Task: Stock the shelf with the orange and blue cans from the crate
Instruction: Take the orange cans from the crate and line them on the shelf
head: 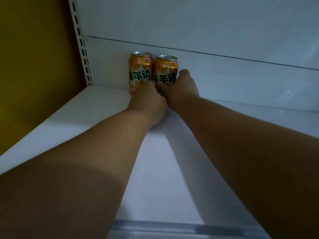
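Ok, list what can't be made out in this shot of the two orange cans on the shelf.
Head view only:
- Lower parts of the left orange can and right orange can: covered by the left hand and right hand.
- Fingertips and grip: hidden behind the hands' backs, so contact is unclear.
- Crate and blue cans: outside the frame.
- Shelf front edge: blurred, cut off at the bottom.
- Small print on the cans: too small.

Two orange cans [153, 69] with green lettering and silver tops, white shelf [69, 121], mustard-yellow wall [34, 57].

lower halves of both orange cans [153, 71] hidden behind hands [165, 97]
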Available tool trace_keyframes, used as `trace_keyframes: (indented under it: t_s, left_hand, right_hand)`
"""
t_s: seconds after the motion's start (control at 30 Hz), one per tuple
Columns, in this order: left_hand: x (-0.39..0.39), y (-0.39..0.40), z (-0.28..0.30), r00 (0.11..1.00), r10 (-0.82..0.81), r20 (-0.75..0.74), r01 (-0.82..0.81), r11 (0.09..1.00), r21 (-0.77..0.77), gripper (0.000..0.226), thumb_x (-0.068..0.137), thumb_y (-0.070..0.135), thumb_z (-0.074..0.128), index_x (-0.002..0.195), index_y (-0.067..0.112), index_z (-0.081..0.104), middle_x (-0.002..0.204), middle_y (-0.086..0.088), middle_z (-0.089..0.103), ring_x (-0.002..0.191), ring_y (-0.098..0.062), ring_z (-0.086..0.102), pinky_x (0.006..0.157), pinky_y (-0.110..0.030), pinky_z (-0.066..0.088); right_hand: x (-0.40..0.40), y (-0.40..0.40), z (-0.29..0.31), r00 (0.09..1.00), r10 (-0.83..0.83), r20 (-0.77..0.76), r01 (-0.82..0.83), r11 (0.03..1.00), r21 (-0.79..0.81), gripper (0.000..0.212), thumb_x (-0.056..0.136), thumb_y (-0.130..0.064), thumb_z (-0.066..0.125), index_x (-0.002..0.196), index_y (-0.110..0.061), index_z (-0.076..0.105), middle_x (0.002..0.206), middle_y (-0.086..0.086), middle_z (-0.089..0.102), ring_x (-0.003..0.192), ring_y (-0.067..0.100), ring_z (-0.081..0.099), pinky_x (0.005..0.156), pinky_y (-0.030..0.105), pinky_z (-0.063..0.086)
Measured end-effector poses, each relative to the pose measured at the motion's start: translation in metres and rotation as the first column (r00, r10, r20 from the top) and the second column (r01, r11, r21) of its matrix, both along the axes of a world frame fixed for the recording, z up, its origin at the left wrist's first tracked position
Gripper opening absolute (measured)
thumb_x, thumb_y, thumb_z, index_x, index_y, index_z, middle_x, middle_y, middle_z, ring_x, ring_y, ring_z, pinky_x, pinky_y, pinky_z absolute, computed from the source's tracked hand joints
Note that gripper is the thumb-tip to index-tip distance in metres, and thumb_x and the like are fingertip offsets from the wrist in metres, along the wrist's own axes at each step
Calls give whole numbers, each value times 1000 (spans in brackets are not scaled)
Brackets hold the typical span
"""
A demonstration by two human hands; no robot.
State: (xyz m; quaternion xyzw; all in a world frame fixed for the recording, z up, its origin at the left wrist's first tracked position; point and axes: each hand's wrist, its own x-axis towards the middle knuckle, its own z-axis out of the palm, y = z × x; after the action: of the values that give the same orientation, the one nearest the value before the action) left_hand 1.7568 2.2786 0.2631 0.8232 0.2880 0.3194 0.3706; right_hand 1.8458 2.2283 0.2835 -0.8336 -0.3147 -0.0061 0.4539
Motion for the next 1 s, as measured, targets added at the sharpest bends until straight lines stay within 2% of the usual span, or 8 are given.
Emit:
trace_keyframes:
  t_s: [0.07, 0.17, 0.23, 0.33, 0.47, 0.67, 0.87, 1.0]
  left_hand:
    - [-4, -6, 5, 997, 74, 39, -76, 996, 40, 19, 99, 17, 47, 107, 13, 64, 105, -5, 65, 101, -25, 60, 69, -25, 37]
    - [-18, -19, 17, 986, 130, 102, -144, 978, 151, 32, 99, 15, 48, 129, 17, 57, 128, -7, 58, 112, -24, 57, 83, -27, 38]
    - [-32, -37, 29, 985, 46, 169, -91, 959, 269, 32, 98, 11, 51, 129, 16, 57, 127, -7, 59, 110, -23, 57, 84, -27, 39]
    - [-55, -79, 49, 967, -78, 242, -40, 894, 447, 30, 94, 0, 53, 122, 10, 60, 118, -9, 62, 99, -13, 54, 71, -11, 34]
    - [-86, -154, 61, 964, -147, 222, -10, 813, 583, 28, 85, -6, 58, 111, 4, 57, 108, -13, 57, 91, -19, 51, 74, -25, 35]
    - [-124, -281, 41, 930, -325, 169, 153, 765, 626, 26, 77, -8, 57, 103, -1, 58, 99, -16, 58, 85, -28, 55, 75, -27, 39]
    - [-138, -394, -6, 865, -484, 130, 346, 765, 543, 23, 79, -11, 58, 99, -1, 58, 94, -14, 56, 83, -15, 42, 78, -22, 31]
    - [-139, -450, -46, 841, -540, 44, 463, 758, 460, 24, 79, -11, 62, 101, -1, 58, 98, -17, 56, 88, -22, 48, 82, -20, 32]
  right_hand:
    - [-12, -11, 3, 999, -5, 44, 5, 1000, 2, 66, 83, -36, 76, 133, -10, 42, 129, 10, 52, 114, 28, 56, 77, 30, 39]
    - [-34, -37, 11, 975, 25, 221, -23, 1000, -8, 55, 88, -31, 72, 133, -13, 44, 130, 9, 50, 118, 28, 54, 82, 30, 38]
    - [-49, -66, 23, 946, 56, 318, -67, 998, 22, 51, 88, -24, 70, 132, -13, 47, 131, 9, 50, 119, 28, 53, 91, 34, 45]
    - [-73, -117, 41, 899, 41, 435, -93, 991, 100, 46, 87, -14, 69, 129, -11, 52, 129, 9, 52, 115, 28, 54, 93, 43, 48]
    - [-112, -194, 45, 853, -31, 521, -80, 979, 190, 40, 80, 2, 69, 117, -6, 54, 120, 11, 54, 106, 29, 56, 83, 46, 50]
    - [-156, -329, 24, 819, -114, 562, 4, 981, 193, 35, 71, 12, 69, 103, 4, 60, 105, 17, 58, 95, 34, 57, 79, 49, 48]
    - [-182, -453, -25, 831, -154, 534, 100, 987, 128, 30, 72, 13, 71, 99, 7, 61, 101, 21, 59, 90, 38, 58, 75, 51, 50]
    - [-190, -513, -68, 869, -203, 452, 182, 979, 91, 29, 76, 7, 69, 103, 5, 60, 105, 20, 58, 95, 37, 59, 79, 51, 50]
